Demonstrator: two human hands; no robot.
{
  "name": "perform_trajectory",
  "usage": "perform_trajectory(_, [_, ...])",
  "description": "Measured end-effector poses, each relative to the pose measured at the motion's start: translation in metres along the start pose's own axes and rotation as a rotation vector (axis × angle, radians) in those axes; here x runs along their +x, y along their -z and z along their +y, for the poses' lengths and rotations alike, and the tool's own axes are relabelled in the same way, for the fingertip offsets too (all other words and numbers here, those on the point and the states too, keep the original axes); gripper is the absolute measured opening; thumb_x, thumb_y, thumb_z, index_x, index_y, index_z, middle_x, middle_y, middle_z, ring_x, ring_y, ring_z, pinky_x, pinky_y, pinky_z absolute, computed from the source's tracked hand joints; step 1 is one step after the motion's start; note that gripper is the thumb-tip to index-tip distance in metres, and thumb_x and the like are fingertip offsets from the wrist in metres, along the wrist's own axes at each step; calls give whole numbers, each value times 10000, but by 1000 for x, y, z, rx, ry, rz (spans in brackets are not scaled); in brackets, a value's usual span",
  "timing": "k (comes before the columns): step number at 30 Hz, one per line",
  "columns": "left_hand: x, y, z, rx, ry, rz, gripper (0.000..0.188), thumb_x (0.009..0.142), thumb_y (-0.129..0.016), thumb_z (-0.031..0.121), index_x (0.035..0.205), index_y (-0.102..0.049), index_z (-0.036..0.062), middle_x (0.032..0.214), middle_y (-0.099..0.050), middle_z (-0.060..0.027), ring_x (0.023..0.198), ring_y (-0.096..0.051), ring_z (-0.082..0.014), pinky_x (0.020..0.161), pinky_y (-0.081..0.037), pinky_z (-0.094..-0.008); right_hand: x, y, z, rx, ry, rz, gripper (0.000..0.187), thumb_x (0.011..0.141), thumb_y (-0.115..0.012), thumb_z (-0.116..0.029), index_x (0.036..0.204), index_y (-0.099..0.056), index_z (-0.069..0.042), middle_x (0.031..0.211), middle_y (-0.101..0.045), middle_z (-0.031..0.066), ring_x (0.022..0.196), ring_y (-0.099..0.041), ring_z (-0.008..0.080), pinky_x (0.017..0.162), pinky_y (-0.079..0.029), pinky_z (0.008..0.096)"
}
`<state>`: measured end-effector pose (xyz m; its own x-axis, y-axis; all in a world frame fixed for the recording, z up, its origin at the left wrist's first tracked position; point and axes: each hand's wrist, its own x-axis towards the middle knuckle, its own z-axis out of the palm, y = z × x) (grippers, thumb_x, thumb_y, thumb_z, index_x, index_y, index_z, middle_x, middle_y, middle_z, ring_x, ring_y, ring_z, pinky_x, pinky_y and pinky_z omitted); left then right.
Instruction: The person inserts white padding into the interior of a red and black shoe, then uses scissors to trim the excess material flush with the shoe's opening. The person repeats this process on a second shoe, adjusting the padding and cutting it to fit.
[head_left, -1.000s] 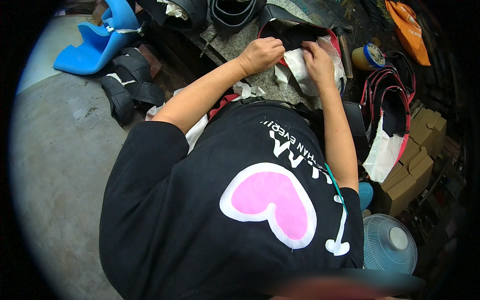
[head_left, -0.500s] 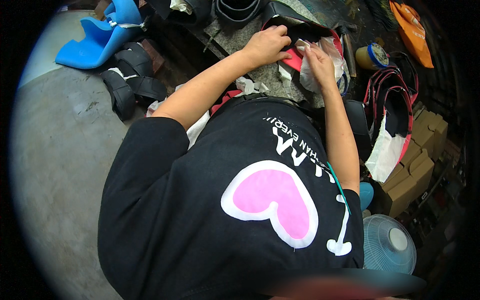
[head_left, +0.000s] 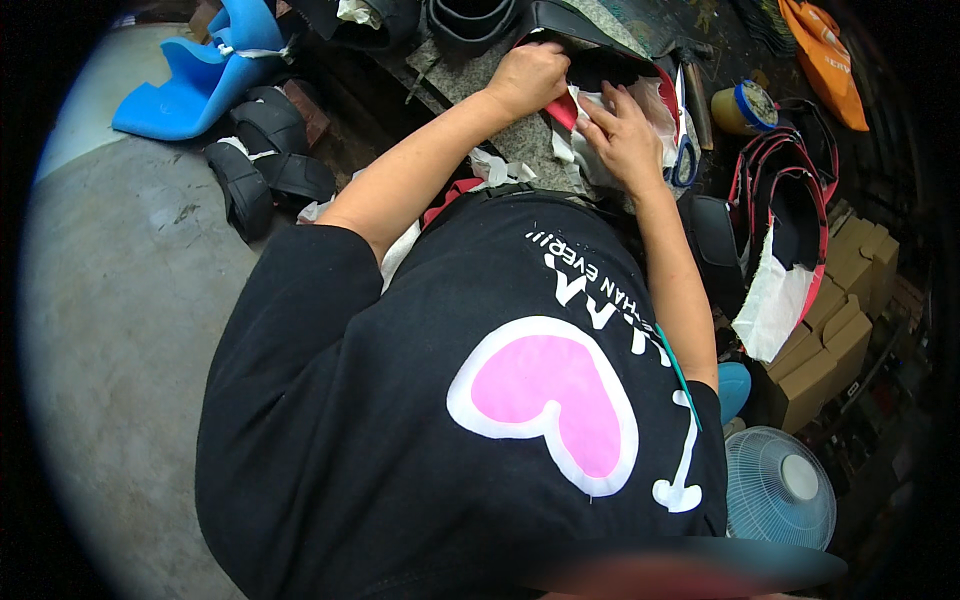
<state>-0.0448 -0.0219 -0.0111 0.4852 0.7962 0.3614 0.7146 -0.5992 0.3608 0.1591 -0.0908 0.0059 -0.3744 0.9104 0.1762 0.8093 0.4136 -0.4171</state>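
Observation:
A curved black piece with red edging and white cloth lies on the work surface in front of me. My left hand is closed around its left edge, next to the red flap. On the inside of the piece, my right hand rests with fingers stretched and apart over the white cloth. The palm side of that hand is hidden. Just right of it lie scissors with blue handles, their blades pointing away from me.
A hammer and a yellowish jar with a blue rim sit to the right. Similar red-edged pieces are stacked beyond my right arm, near cardboard boxes and a fan. Black rolled pieces and blue sheet lie left.
My right hand has released its pinch on the white cloth and spread its fingers over it. The left hand has shifted slightly left and closed on the edge. The scissors show more clearly.

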Motion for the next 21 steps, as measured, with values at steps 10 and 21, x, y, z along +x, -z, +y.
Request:
perform_trajectory(10, [-6,12,10,-17,-94,-42,163,760,-711,208,872,-709,90,920,-656,-46,924,-643,-277,797,-538,-388,2,5,-9,-100,55,34,381,819,-709,-385,1176,-689,-252,1331,-571,170,1260,-523,360,1000,-470,431])
perform_trajectory(21, [16,1,-11,0,139,-358,253,763,-704,338,926,-758,152,832,-705,-142,793,-683,-338,726,-544,-452,10,15,-24,-47,154,32,346,812,-719,-327,1076,-674,-108,1139,-632,59,1028,-585,287,876,-505,379])
